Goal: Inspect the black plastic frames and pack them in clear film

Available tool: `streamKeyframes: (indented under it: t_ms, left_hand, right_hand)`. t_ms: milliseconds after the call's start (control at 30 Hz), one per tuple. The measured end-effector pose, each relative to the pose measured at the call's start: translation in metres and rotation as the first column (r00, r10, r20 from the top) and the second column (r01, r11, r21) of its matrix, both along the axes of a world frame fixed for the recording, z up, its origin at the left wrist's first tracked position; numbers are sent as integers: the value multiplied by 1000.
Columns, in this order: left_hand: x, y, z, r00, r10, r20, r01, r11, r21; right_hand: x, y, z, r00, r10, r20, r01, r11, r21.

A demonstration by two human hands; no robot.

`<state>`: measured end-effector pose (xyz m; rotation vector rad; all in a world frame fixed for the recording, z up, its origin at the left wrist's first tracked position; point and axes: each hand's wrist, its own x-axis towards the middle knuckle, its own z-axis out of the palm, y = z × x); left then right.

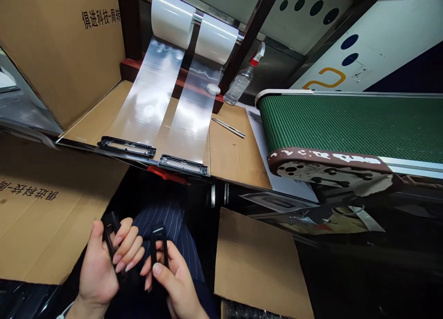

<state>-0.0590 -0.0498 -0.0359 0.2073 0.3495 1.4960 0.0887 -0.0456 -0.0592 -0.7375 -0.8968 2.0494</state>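
My left hand is closed around a black plastic frame part, held upright over my lap. My right hand grips a second black frame part, thumb on its front. The two hands are close together at the bottom left. Up on the cardboard-covered bench, two more black frames lie at the near edge, each on the end of a clear film strip that runs down from two white rolls on a bar.
A green conveyor belt runs along the right. A spray bottle stands behind the bench and a thin metal tool lies on it. Large cardboard boxes stand at left; a cardboard sheet leans at lower centre.
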Motion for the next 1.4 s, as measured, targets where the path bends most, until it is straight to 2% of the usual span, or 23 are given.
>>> streamKeyframes:
  t_ms: [200,400,500,633,833,1200,1400]
  left_hand:
    - [-5,3,-4,1000,24,3,-24,1000,-19]
    - [-2,5,1,992,125,29,-123,990,-63]
    - [-2,3,2,980,190,58,-184,979,-83]
    - [-7,2,-1,972,220,84,-213,974,-81]
    - [-11,2,0,974,191,118,-184,981,-66]
    - [-2,-3,6,965,210,158,-192,973,-125]
    - [-2,-6,5,959,241,145,-216,961,-170]
  right_hand:
    - [-6,-7,-9,994,46,98,-44,999,-27]
    - [-9,-8,-9,959,21,281,-24,1000,9]
    - [-8,-5,-5,960,57,273,-58,998,-5]
    - [-3,-2,-1,961,106,256,-107,994,-10]
    - [7,5,1,960,152,234,-151,988,-23]
    - [12,10,4,999,-3,43,6,998,-67]
    - [20,20,8,988,-146,41,149,985,-88]
